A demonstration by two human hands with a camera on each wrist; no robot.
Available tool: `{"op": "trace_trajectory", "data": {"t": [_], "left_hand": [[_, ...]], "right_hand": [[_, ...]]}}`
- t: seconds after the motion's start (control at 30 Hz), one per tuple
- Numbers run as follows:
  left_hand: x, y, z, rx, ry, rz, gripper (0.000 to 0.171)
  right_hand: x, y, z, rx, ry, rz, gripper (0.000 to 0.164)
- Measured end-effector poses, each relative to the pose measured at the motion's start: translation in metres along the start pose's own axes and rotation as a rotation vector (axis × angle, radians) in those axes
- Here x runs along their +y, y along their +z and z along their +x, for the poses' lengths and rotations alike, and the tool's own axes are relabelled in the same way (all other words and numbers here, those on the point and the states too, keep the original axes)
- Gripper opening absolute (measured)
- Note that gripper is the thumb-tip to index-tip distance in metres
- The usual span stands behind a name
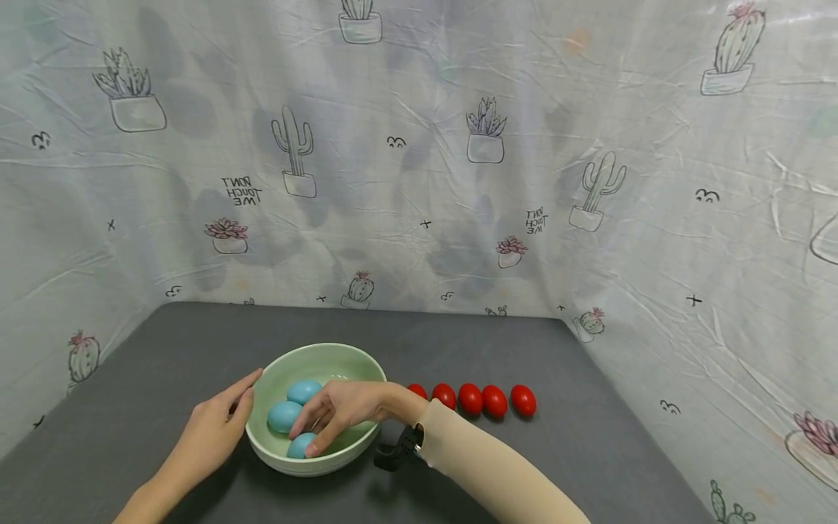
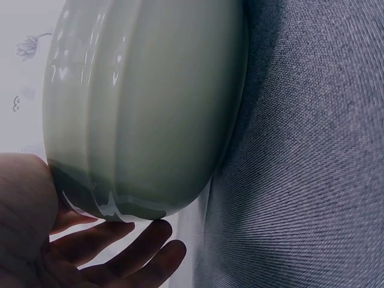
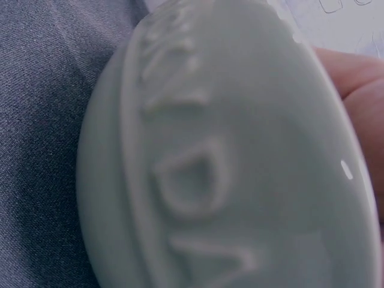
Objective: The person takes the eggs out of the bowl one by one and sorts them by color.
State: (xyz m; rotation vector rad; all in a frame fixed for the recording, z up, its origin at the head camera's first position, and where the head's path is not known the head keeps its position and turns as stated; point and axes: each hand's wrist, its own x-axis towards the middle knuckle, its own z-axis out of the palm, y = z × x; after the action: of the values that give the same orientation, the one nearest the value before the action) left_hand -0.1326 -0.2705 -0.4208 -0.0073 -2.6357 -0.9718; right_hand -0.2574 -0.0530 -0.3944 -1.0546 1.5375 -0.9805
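A pale green bowl [image 1: 327, 352] stands on the grey table and holds several light blue eggs [image 1: 284, 417]. My left hand [image 1: 212, 433] holds it at the left, thumb and forefinger at the rim; in the left wrist view its fingers [image 2: 159, 231] lie against the outer wall. Over the bowl reaches my right hand [image 1: 340, 411], thumb and fingers around a blue egg [image 1: 301, 445] near the front inner wall. The bowl's outer side [image 3: 240, 132], with raised letters, fills most of the right wrist view and hides the right fingers and the egg.
Several red eggs [image 1: 470, 399] lie in a row right of the bowl, the leftmost partly behind my right wrist. The grey table [image 1: 216, 335] ends at a white curtain [image 1: 419, 182] printed with potted cacti, at the back and both sides. A dark band [image 1: 396, 450] is on the right wrist.
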Motion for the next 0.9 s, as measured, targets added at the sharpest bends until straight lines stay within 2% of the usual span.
{"op": "trace_trajectory", "data": {"t": [0.3, 0.63, 0.73, 0.9], "left_hand": [[-0.003, 0.002, 0.000, 0.018, 0.023, 0.014, 0.045], [-0.002, 0.001, 0.000, 0.009, 0.002, 0.002, 0.046], [-0.002, 0.002, 0.001, 0.016, 0.007, 0.008, 0.045], [-0.001, 0.002, 0.001, 0.014, 0.008, 0.008, 0.045]], "right_hand": [[0.001, 0.001, 0.000, 0.005, 0.000, 0.006, 0.033], [0.000, 0.001, -0.002, 0.026, -0.029, -0.016, 0.034], [-0.002, 0.001, -0.004, 0.076, -0.069, -0.036, 0.033], [-0.005, -0.002, -0.016, 0.225, -0.153, -0.098, 0.034]]}}
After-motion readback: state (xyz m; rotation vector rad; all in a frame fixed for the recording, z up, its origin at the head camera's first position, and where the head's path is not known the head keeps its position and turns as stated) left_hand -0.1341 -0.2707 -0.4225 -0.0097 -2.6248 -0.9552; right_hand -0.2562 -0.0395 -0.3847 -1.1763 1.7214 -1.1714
